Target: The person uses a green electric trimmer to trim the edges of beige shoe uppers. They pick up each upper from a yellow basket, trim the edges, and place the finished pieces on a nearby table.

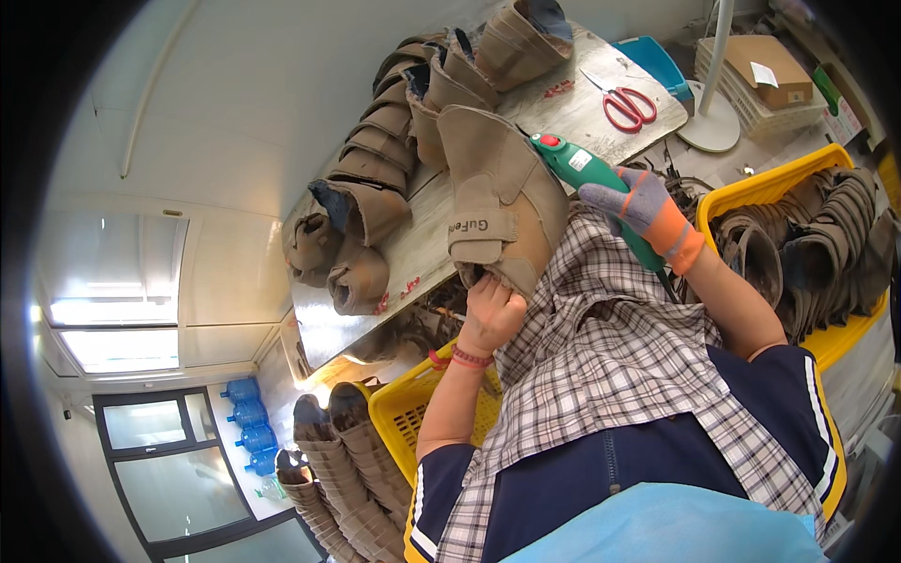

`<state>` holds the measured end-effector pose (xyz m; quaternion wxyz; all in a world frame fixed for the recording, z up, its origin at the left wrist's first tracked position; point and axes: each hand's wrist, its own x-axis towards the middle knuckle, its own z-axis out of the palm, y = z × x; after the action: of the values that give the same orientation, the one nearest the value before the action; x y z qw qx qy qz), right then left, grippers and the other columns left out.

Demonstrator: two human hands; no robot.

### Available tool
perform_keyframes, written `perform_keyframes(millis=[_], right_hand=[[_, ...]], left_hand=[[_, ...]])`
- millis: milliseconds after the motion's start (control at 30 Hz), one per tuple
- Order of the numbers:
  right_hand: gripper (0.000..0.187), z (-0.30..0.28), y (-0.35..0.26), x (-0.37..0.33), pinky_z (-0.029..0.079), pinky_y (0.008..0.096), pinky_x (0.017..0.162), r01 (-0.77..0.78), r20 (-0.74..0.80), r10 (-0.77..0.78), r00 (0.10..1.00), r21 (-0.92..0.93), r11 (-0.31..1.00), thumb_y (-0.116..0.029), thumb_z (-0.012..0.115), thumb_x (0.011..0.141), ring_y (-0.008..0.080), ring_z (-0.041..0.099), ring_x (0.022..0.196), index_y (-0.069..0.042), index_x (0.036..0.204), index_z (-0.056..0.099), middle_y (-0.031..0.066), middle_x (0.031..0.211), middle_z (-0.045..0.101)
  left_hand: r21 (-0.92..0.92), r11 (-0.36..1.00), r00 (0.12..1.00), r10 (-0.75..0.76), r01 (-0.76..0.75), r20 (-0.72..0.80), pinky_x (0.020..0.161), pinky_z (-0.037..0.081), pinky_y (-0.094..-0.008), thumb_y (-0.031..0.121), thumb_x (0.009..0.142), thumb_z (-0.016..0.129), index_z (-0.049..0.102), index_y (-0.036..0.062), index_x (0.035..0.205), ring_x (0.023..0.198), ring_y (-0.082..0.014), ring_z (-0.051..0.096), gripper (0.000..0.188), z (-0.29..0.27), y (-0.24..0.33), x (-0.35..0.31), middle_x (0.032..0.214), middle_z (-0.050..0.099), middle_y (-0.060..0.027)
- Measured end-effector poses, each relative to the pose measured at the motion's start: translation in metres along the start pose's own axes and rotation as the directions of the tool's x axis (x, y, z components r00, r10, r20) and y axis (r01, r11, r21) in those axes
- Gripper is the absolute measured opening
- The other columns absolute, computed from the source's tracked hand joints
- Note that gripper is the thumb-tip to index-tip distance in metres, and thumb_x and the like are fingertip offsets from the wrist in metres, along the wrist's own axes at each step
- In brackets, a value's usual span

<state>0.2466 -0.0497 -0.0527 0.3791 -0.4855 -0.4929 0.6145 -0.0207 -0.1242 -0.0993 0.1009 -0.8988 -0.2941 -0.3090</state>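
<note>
Left fingers: the bare left hand [493,314] has its fingers folded together, clamped on the lower end of a boot upper [488,178].
Right fingers: the gloved right hand [648,214] is wrapped round a green power tool [584,165].
Tool tip: beside the piece's upper edge (contact is too small to tell).
Piece in hand: centre of the frame, tilted, strap on; it looks part-way through.
Table: more uppers [375,141] lie at upper centre on the metal table [424,255], near red scissors [627,110].
Crate: the yellow crate [706,214] at right is packed with uppers.
Lower left: tall stacks [352,460] stand beside another crate; which piles are done, I cannot tell.
</note>
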Motion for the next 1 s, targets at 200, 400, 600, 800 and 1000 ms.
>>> perform_keyframes(millis=[200,400,600,800,1000], right_hand=[[0.055,-0.035,0.01,0.04,0.042,0.0244,0.043,0.055,-0.191,-0.085,0.978,-0.154,0.987,-0.053,0.072,0.076,0.01,0.053,0.045,0.0,0.085,0.061,0.0036,0.056,0.056],[0.049,-0.068,0.025,0.026,0.04,0.0228,0.042,0.086,-0.326,-0.108,0.939,-0.082,0.993,-0.047,0.073,0.078,0.0082,0.053,0.045,-0.001,0.094,0.062,0.0017,0.058,0.057],[0.052,-0.071,0.045,0.016,0.04,0.0216,0.045,0.095,-0.316,-0.135,0.939,-0.138,0.986,-0.044,0.075,0.077,0.0058,0.05,0.049,0.0,0.102,0.062,-0.0001,0.061,0.057],[0.054,-0.066,0.057,0.023,0.039,0.0215,0.046,0.08,-0.352,-0.152,0.924,-0.21,0.974,-0.044,0.074,0.077,0.0054,0.05,0.05,-0.001,0.106,0.062,-0.0001,0.063,0.057],[0.055,-0.062,0.057,0.028,0.039,0.0221,0.046,0.109,-0.318,-0.168,0.933,-0.192,0.975,-0.044,0.074,0.077,0.0058,0.049,0.05,-0.001,0.109,0.061,0.0004,0.066,0.058]], left_hand=[[0.003,1.0,0.998,-0.022,0.022,-0.066,0.066,0.048,-0.0448,-0.01,0.07,0.055,0.05,-0.0028,0.085,0.079,-0.0406,0.059,0.018,0.01,-0.015,0.025,0.099,0.06,-0.0249],[0.068,0.98,0.982,-0.182,0.185,-0.044,0.067,0.044,-0.0419,-0.004,0.074,0.061,0.05,0.0024,0.083,0.072,-0.035,0.053,0.016,0.058,-0.062,0.068,0.077,0.052,-0.0144],[-0.068,0.929,0.928,-0.357,0.365,0.103,0.063,0.045,-0.0451,0.003,0.079,0.062,0.047,0.0042,0.093,0.071,-0.0384,0.059,0.021,0.051,-0.081,0.106,0.074,0.059,-0.0188],[0.004,0.965,0.964,-0.262,0.262,0.047,0.059,0.046,-0.0447,0.006,0.081,0.065,0.046,0.0045,0.096,0.07,-0.039,0.06,0.025,0.026,-0.101,0.124,0.072,0.059,-0.0199],[0.015,0.969,0.964,-0.242,0.245,-0.11,0.058,0.044,-0.0448,0.008,0.078,0.068,0.046,0.0047,0.091,0.066,-0.0376,0.057,0.026,0.011,-0.109,0.131,0.068,0.055,-0.017]])
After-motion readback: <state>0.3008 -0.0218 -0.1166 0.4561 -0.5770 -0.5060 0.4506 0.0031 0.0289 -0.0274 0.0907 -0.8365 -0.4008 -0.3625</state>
